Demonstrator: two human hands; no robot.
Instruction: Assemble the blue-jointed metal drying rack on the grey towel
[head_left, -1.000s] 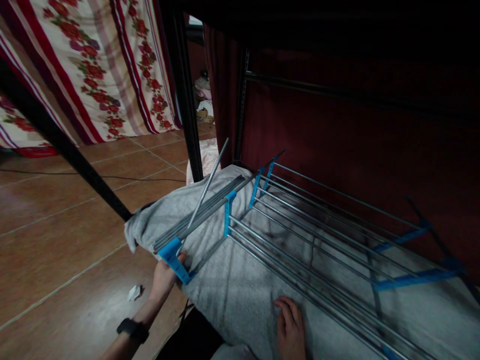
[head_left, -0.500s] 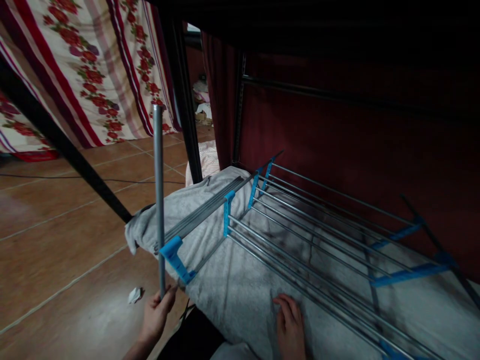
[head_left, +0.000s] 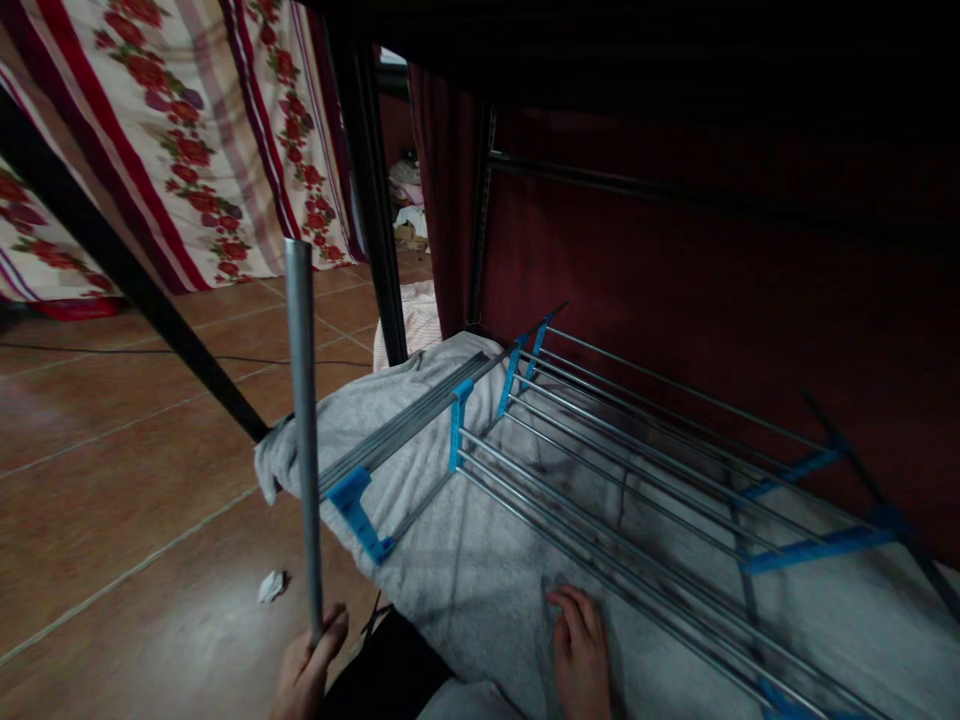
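My left hand (head_left: pixel 309 668) grips the lower end of a grey metal tube (head_left: pixel 304 430), which stands nearly upright and leans slightly left at its top. On the grey blanket (head_left: pixel 487 600) rests my right hand (head_left: pixel 580 655), with nothing in it and its fingers loosely extended. Beyond that hand lies a partly assembled rack of thin metal rods joined by blue plastic brackets (head_left: pixel 456 430). The bracket closest to my left hand, an end bracket (head_left: pixel 358 515), has no rods running right from it. A bundle of loose metal tubes (head_left: pixel 420 415) lies along the rack's left side.
Black metal bed posts (head_left: pixel 379 220) and a slanting black bar (head_left: pixel 150 275) frame the left side. A dark bed structure hangs overhead, with a dark red curtain (head_left: pixel 600 270) behind. Crumpled paper (head_left: pixel 272 586) and a cable (head_left: pixel 187 355) lie on the tiled floor (head_left: pixel 150 490).
My left hand has moved down and slightly left with the metal tube, drawing it away from the end bracket. The right hand stays on the blanket.
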